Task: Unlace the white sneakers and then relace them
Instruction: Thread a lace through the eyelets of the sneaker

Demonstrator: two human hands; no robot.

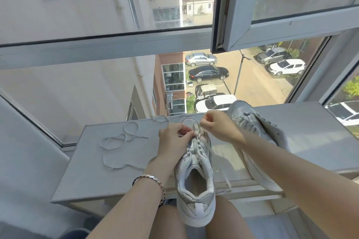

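Big windows (97,48) on every side, one sash (291,27) swung open at the top right. Sunny outside, parked cars (208,72) down below, a pale apartment building (68,93) close by. A grey counter (97,176) runs along the glass.

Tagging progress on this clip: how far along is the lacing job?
Done: loose lace on the sill; right sneaker looks laceless. In hand: left hand and right hand pinch the threaded lace at the toe-end eyelets of the centre sneaker. Left: its upper eyelets, then the right sneaker.
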